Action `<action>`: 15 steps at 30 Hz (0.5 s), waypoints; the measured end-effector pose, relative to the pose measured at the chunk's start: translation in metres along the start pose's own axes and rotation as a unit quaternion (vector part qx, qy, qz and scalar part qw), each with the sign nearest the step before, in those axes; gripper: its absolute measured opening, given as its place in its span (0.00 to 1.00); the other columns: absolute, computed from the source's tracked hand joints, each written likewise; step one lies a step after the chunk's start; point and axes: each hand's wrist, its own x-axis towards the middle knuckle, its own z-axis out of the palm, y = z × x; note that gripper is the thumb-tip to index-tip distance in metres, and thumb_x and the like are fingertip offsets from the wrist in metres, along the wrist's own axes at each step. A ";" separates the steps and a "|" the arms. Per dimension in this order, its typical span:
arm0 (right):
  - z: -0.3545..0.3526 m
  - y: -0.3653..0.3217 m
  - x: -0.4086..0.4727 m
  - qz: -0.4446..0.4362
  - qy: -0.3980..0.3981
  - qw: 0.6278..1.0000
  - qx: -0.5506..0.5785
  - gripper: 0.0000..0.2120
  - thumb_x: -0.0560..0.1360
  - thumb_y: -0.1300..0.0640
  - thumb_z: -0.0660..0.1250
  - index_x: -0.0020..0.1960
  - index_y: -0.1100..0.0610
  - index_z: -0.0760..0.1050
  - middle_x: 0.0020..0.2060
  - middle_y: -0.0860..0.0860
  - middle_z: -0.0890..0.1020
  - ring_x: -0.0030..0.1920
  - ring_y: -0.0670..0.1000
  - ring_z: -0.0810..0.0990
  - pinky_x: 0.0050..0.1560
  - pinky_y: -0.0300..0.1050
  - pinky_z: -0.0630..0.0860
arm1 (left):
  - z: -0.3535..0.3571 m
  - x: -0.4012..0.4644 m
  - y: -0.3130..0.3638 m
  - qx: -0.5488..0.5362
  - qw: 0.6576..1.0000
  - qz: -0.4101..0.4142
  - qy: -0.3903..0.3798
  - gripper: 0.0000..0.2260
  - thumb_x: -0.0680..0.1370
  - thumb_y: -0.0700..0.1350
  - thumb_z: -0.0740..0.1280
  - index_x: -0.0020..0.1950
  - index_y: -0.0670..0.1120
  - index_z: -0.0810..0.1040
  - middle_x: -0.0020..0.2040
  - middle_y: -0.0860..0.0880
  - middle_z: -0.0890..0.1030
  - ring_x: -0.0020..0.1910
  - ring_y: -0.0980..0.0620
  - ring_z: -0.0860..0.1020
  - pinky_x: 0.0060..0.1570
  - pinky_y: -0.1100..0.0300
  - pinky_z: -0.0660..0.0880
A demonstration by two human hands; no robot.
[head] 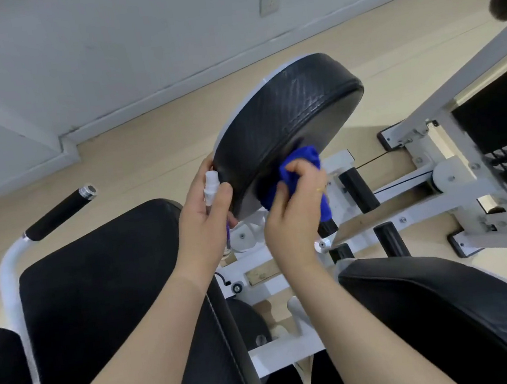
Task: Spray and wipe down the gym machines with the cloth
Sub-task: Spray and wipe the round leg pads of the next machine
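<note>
The round black pad, tilted on the white machine frame, shows ribbed, glossy vinyl. The right hand bunches the blue cloth against its lower edge. The left hand grips 1 small clear spray bottle beside the pad's rim.

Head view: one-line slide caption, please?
Right hand wipes round black pad with blue cloth; left hand holds spray bottle.

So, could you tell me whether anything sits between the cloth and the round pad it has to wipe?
Nothing visible does. The right hand grips the blue cloth directly against the round black pad, while the left hand holds the spray bottle beside the pad's edge, off to the side.
</note>
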 end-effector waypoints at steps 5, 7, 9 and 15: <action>0.003 0.011 -0.021 -0.080 -0.090 0.992 -0.046 0.19 0.69 0.71 0.62 0.53 0.52 0.66 0.50 0.57 0.75 0.43 0.55 0.75 0.42 0.41 0.72 | 0.004 0.000 0.003 -0.001 1.000 0.009 -0.003 0.18 0.80 0.43 0.57 0.68 0.58 0.68 0.38 0.51 0.75 0.31 0.53 0.72 0.35 0.60 0.73; 0.004 0.019 -0.020 -0.091 -0.123 0.986 -0.070 0.20 0.68 0.73 0.63 0.54 0.55 0.68 0.51 0.60 0.76 0.42 0.57 0.76 0.42 0.45 0.75 | 0.006 0.004 0.005 -0.007 1.000 0.011 -0.001 0.18 0.78 0.44 0.58 0.67 0.59 0.70 0.36 0.54 0.74 0.32 0.53 0.71 0.35 0.59 0.73; 0.008 0.028 -0.018 -0.047 -0.161 0.979 -0.111 0.20 0.68 0.75 0.64 0.56 0.59 0.72 0.54 0.59 0.75 0.42 0.57 0.75 0.41 0.47 0.76 | 0.007 0.011 0.007 -0.005 1.000 0.006 -0.006 0.19 0.75 0.47 0.58 0.65 0.58 0.71 0.36 0.53 0.74 0.32 0.54 0.71 0.35 0.57 0.73; 0.016 0.013 -0.022 0.118 -0.163 0.980 -0.002 0.10 0.75 0.70 0.60 0.54 0.61 0.70 0.54 0.56 0.74 0.46 0.42 0.69 0.46 0.26 0.65 | 0.003 0.027 0.019 0.014 0.999 -0.010 -0.047 0.12 0.75 0.49 0.58 0.53 0.64 0.74 0.34 0.50 0.74 0.29 0.54 0.72 0.33 0.59 0.72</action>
